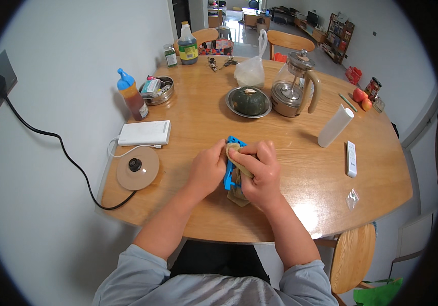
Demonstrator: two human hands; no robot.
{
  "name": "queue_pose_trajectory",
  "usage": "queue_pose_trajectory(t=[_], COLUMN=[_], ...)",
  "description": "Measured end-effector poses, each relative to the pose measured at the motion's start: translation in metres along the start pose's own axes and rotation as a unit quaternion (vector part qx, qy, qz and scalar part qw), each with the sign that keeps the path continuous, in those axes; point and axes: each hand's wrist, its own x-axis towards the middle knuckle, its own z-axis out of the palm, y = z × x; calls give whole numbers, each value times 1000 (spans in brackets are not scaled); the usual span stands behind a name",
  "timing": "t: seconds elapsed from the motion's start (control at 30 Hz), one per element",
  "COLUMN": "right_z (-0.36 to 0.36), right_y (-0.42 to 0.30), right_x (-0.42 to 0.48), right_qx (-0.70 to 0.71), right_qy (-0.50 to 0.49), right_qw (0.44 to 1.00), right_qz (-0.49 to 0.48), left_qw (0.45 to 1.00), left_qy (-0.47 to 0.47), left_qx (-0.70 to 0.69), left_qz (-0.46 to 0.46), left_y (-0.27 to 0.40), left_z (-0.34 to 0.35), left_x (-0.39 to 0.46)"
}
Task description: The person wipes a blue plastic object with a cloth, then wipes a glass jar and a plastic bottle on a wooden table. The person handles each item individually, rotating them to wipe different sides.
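Observation:
My left hand [210, 166] grips the left side of a blue plastic frame-like part [228, 176], held above the wooden table near its front edge. With my right hand [261, 168] I pinch a tan cloth [238, 198] and press it onto the top of the blue part. The lower end of the cloth hangs beneath the part, between my hands. Much of the blue part is covered by fingers and cloth, so its full shape cannot be seen.
Left on the table [203, 126] are a white power bank [144, 133], a kettle base [148, 170] and a sauce bottle [133, 95]. Beyond my hands sit a green squash [248, 102] in a metal bowl and a glass kettle [289, 88]. A white tube [333, 128] and a remote [351, 158] are at right.

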Motion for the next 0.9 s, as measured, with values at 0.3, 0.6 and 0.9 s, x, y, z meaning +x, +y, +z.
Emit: queue_pose_trajectory(t=[0.3, 0.6, 0.9], right_z=[4, -2, 6], right_y=[-8, -1, 10], right_x=[-7, -3, -6], right_qx=[27, 31, 36], right_qy=[-56, 129, 59], right_qw=[996, 988, 996], right_qz=[-64, 74, 63], left_qw=[997, 996, 984], left_qy=[59, 63, 56], left_qx=[-50, -67, 91], left_qz=[-17, -11, 145], left_y=[-7, -4, 8], left_z=[-7, -6, -4], left_x=[7, 7, 0])
